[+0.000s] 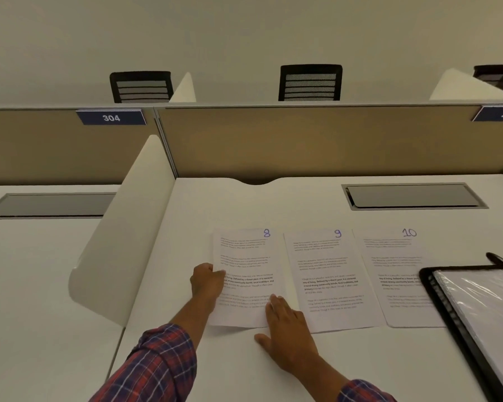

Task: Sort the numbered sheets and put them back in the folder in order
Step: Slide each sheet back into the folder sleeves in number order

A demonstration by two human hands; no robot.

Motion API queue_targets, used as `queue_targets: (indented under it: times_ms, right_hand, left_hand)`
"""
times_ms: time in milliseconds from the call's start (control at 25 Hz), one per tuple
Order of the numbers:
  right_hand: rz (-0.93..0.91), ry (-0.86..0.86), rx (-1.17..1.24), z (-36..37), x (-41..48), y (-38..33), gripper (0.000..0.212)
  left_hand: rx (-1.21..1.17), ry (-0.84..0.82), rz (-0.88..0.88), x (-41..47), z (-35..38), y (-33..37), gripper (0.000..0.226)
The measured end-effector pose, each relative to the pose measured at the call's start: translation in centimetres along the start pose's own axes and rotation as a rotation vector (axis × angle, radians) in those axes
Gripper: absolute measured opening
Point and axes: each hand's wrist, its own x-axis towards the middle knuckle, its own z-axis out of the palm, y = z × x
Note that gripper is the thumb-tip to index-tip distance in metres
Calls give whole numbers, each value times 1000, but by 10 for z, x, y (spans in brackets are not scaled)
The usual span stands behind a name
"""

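Three printed sheets lie side by side on the white desk. The sheet marked 8 point(249, 256) is on the left, the sheet marked 9 point(328, 265) in the middle, and the sheet marked 10 point(395, 262) on the right. My left hand point(206, 280) pinches the left edge of sheet 8. Flat on that sheet's lower right corner rests my right hand point(288, 329), fingers straight. An open black folder point(436, 300) with clear sleeves lies at the right and covers the lower right part of sheet 10.
A white divider point(122, 242) stands left of the sheets. A tan partition point(317, 140) closes the desk's far side. A grey cable hatch point(413, 195) is set into the desk behind the sheets. Two black chairs stand beyond the partition.
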Motion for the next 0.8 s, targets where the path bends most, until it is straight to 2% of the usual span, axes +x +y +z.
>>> queue_targets:
  times_ms: [200,280,360,560,720,800]
  right_hand:
    - [24,42,68,-2,-2,1,84]
    - [89,95,201,-5,-5,1,97]
    - [162,196,384,-8,-9,2,105]
    - [367,433,920,-16,-27,-3,79]
    - [581,490,1456,-12,-47,-5,72]
    - [621,520,1746,-7,-61,-5,56]
  left_hand:
    - [-10,-24,131,-17,-7,-1,18]
    - [-49,-23,195,-25,-13,-5,20]
    - [-121,-8,233,-31,-20,-7,20]
    - [-307,-12,251,-48,-30,-16,21]
    - [-420,-73,208,-69,-23,-23,19]
    - [-474,-113,177,-80,-15,-27,20]
